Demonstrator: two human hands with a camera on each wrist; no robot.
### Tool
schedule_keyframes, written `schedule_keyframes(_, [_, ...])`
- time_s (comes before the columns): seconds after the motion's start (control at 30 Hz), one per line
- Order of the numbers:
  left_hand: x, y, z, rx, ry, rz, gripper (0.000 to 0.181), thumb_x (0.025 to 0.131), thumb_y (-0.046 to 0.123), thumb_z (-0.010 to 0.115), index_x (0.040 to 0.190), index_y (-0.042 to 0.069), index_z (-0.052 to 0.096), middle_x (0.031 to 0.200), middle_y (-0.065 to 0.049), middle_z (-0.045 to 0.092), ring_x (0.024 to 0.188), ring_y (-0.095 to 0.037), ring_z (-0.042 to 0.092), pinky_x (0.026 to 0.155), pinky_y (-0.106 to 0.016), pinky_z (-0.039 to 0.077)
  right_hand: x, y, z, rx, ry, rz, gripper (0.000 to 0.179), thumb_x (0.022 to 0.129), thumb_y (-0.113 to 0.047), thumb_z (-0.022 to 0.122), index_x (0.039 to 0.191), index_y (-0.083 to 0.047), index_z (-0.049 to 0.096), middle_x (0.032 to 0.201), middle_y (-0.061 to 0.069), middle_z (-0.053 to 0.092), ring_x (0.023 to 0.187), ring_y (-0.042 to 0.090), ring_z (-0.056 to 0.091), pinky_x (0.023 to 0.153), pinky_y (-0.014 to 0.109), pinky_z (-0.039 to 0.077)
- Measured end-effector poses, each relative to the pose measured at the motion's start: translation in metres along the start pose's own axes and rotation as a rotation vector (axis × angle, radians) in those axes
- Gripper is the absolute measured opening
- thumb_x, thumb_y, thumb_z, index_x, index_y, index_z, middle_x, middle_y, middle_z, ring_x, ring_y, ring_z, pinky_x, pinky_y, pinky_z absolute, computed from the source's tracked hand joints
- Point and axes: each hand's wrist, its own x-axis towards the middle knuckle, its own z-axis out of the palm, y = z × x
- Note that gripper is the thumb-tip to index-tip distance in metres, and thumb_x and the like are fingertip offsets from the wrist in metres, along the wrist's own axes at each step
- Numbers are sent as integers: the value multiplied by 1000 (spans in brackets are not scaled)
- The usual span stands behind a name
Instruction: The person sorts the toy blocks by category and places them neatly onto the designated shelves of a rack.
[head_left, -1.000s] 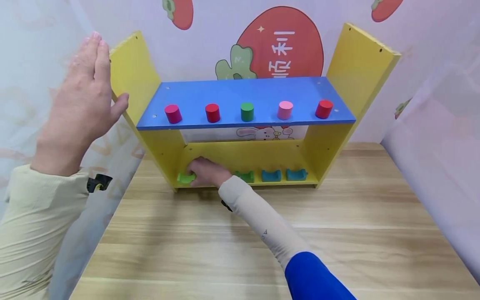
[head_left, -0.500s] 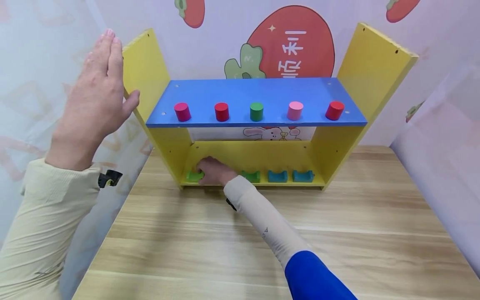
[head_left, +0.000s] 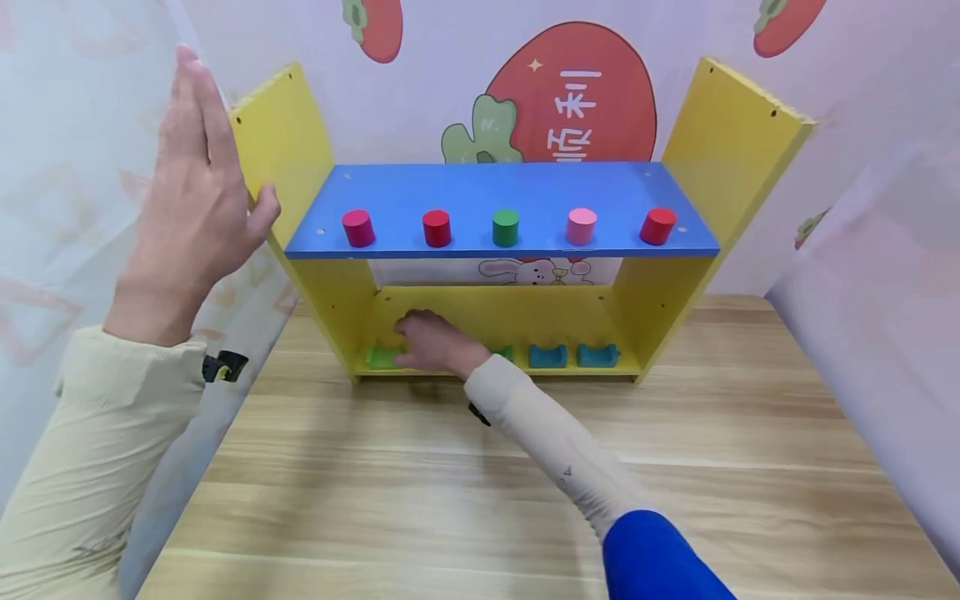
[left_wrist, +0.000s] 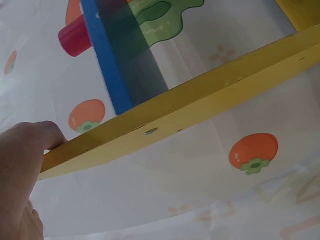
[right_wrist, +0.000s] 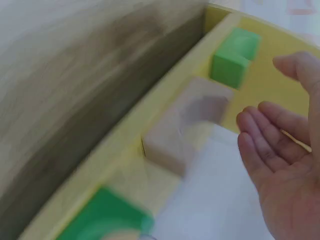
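A toy rack with yellow side panels and a blue upper board (head_left: 480, 187) stands on the table. My left hand (head_left: 191, 179) is at the left side panel (head_left: 281, 133), fingers straight along its outer side. In the left wrist view the thumb (left_wrist: 45, 132) reaches over the panel's edge. My right hand (head_left: 438, 343) is over the low yellow shelf, thumb and fingers apart with nothing between them. Beside it in the right wrist view lies a bare-wood block (right_wrist: 167, 140) with a curved hollow, between a light green block (right_wrist: 232, 65) and a darker green block (right_wrist: 102, 215).
Two teal notched blocks (head_left: 547, 357) sit farther right on the low shelf. Several coloured pegs, among them a green one (head_left: 506, 227), stand along the blue board. The wood-grain table (head_left: 480, 500) spreads in front, with printed walls behind and beside.
My right hand has shifted slightly right and back, its fingers spreading apart and covering more of the darker green block. The left hand stays at the panel; the head view moves slightly.
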Motion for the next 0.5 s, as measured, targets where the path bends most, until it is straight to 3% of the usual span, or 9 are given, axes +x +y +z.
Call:
schedule_keyframes(0.07, [-7,-1,6,19,58,27,87,103,22,52,164,-11,-1,177,-26,-3,168,-33,0,137,-47,11,-16,2,-12,8,5,8,43,101,-27,68,137,-3,67,130,9,72,122,21,64,109,31,54])
schedule_keyframes(0.13, [-18,1,11,25,83,31,90,103,25,54,164,-11,-1,176,-28,-2,168,-34,0,137,-50,12,-36,6,-21,36,19,14,50,103,-27,67,145,-2,61,146,12,65,135,26,61,119,38,50])
schedule_keyframes(0.2, [-30,7,19,11,87,16,93,101,25,59,164,-10,-1,176,-28,-1,168,-35,3,136,-54,14,-59,13,-28,44,38,32,51,104,-29,67,147,-4,60,147,11,65,135,27,62,118,40,51])
schedule_keyframes(0.33, [-62,19,31,-34,40,-17,100,97,22,65,166,-8,-1,176,-27,-3,167,-38,3,136,-55,13,-106,30,-34,43,98,56,54,103,-32,70,149,-6,59,149,10,63,137,28,62,117,43,52])
schedule_keyframes(0.5, [-105,30,48,-64,-118,-63,107,94,28,67,166,-7,-4,175,-28,-10,166,-44,-2,135,-57,10,-164,51,-37,-1,170,108,63,102,-36,70,156,-9,51,157,11,56,144,30,57,116,48,52])
